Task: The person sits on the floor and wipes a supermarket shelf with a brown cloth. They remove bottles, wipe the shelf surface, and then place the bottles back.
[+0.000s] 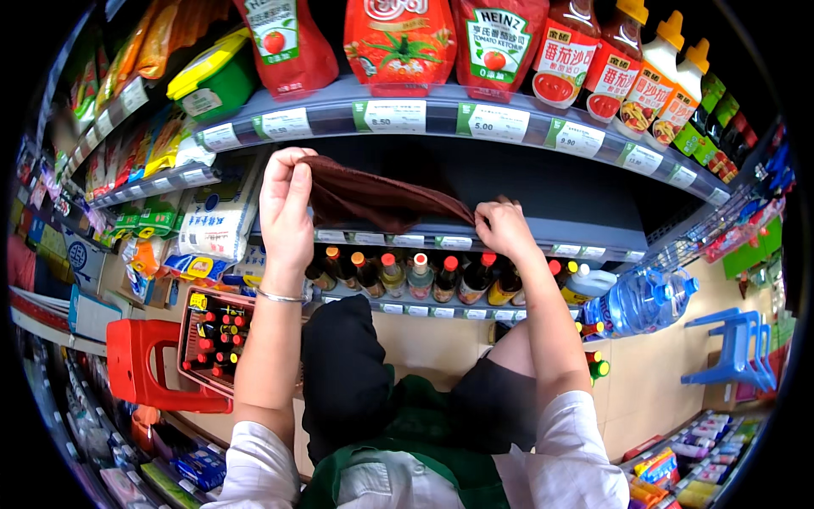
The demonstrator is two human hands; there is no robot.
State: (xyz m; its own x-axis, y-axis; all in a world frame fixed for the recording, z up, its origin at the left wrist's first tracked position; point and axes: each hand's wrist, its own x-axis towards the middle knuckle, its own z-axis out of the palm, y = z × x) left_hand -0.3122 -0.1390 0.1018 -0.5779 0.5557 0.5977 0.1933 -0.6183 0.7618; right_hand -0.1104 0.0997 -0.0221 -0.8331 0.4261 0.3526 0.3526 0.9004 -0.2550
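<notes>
A dark brown cloth (388, 197) is stretched between my two hands, its middle sagging. My left hand (286, 197) pinches one corner between thumb and fingers, raised just under the upper shelf's front edge. Lower and to the right, my right hand (501, 224) grips the other end, close to the front edge of a dark grey shelf board (553, 203). Part of that board lies behind the cloth and in shadow. Price tags run along its edge.
Ketchup pouches (400, 44) and sauce bottles (563, 54) line the shelf above. Glass bottles (420, 277) stand on the shelf below. A pink crate (210, 375) of bottles sits left beside a red plastic stool (137, 362). Water jugs (642, 302) and blue stools (731, 350) are right.
</notes>
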